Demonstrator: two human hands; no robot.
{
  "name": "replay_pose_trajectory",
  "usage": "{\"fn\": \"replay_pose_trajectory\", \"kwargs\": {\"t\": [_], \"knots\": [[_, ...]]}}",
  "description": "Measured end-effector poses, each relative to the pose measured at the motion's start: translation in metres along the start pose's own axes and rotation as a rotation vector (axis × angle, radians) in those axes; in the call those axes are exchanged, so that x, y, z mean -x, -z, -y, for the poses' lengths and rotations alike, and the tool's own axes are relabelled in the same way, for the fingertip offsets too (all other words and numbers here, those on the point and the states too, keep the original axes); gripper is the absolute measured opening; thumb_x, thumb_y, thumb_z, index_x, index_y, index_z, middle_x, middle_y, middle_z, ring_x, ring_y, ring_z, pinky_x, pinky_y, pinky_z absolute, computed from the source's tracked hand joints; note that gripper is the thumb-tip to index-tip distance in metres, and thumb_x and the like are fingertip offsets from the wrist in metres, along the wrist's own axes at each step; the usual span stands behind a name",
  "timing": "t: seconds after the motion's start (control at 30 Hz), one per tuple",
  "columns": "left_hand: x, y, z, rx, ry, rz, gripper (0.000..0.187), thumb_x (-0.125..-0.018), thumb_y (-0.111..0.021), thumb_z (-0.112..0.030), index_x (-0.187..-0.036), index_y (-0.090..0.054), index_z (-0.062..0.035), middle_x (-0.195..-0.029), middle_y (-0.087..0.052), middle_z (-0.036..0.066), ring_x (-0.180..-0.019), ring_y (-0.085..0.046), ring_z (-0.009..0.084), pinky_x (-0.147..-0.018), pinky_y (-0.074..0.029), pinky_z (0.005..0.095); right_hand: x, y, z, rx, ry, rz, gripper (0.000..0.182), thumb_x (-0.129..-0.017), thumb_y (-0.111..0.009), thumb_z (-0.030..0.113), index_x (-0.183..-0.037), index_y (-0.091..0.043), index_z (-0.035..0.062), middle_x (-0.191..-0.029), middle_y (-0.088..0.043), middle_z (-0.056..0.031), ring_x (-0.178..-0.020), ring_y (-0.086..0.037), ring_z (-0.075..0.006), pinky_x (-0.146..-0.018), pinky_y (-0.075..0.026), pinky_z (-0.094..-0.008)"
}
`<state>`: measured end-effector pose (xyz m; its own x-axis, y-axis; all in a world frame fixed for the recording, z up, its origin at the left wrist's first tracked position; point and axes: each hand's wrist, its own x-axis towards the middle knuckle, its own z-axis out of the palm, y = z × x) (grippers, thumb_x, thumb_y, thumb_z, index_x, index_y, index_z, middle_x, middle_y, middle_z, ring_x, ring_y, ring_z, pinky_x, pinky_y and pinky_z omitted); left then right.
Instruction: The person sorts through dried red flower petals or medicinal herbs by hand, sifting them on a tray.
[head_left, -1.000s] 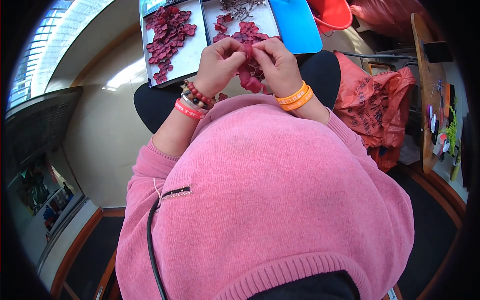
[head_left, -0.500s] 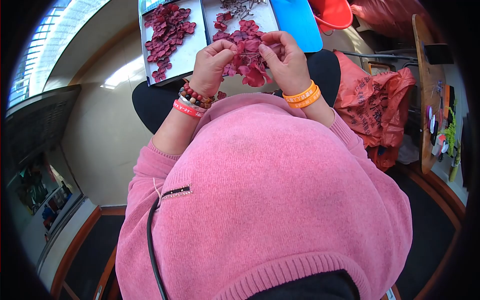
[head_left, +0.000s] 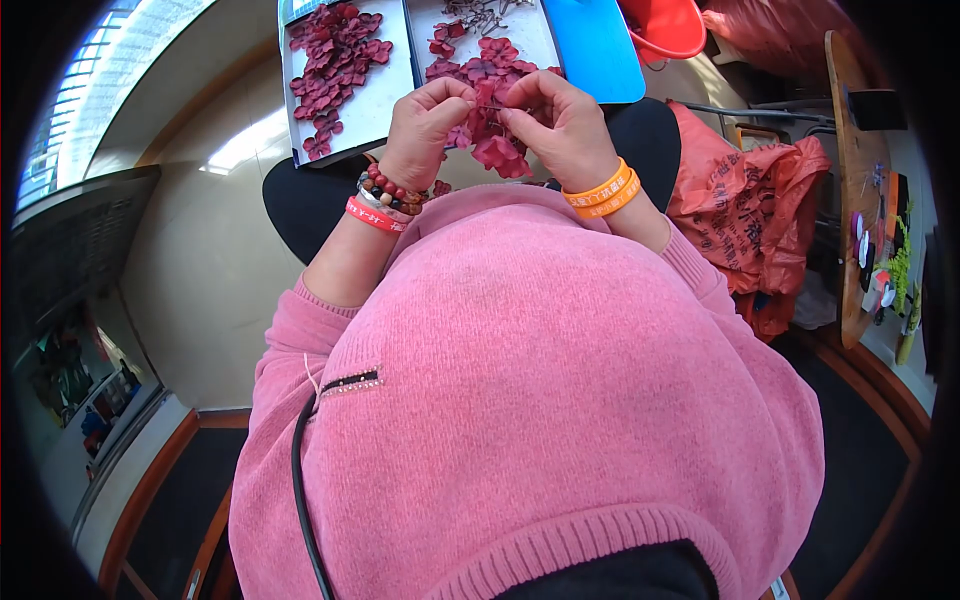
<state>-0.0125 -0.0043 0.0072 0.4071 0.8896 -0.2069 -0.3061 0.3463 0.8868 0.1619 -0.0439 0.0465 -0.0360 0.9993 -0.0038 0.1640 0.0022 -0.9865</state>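
Between my two hands hangs a pinkish-red artificial flower with several loose petals. My left hand pinches its left side, thumb against forefinger. My right hand pinches at its right side near a thin stem, fingertips close to those of the left. Just beyond the hands, dark red petal blossoms lie in the right white tray. More dark red blossoms are heaped in the left white tray. What exactly each fingertip grips is partly hidden.
Thin brown stems lie at the back of the right tray. A blue board adjoins it, with a red basin beyond. Red plastic bags stand at the right, near a wooden table. My dark-clothed knees are under the trays.
My right hand has shifted slightly left and down, closer to my left hand. The flower hangs in a narrower bunch between them. My left hand stays nearly still.
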Motion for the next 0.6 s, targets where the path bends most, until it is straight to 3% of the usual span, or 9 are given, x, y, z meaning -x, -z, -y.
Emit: {"fn": "replay_pose_trajectory", "kwargs": {"t": [0.37,0.6], "knots": [[0.002,-0.005,-0.004,-0.085,-0.024,0.03,0.007,-0.08,-0.056,-0.006,-0.085,-0.06,-0.0024,-0.077,-0.058,-0.002,-0.069,-0.049,0.0056,-0.065,-0.038,0.0193,0.001,-0.003,-0.006,-0.042,0.017,-0.021,0.012,-0.078,-0.062,0.005,-0.089,-0.06,0.0,-0.076,-0.063,-0.0041,-0.066,-0.059,-0.0078,-0.059,-0.049,-0.0214],[0.001,-0.006,-0.012,-0.191,0.001,0.038,0.008,-0.081,-0.057,-0.009,-0.084,-0.061,-0.0032,-0.074,-0.057,-0.003,-0.066,-0.048,0.004,-0.062,-0.037,0.0179,0.002,-0.001,-0.004,-0.102,-0.104,0.028,0.01,-0.079,-0.061,0.005,-0.088,-0.06,-0.0001,-0.075,-0.061,-0.0024,-0.064,-0.056,-0.0062,-0.058,-0.048,-0.0206]]}}
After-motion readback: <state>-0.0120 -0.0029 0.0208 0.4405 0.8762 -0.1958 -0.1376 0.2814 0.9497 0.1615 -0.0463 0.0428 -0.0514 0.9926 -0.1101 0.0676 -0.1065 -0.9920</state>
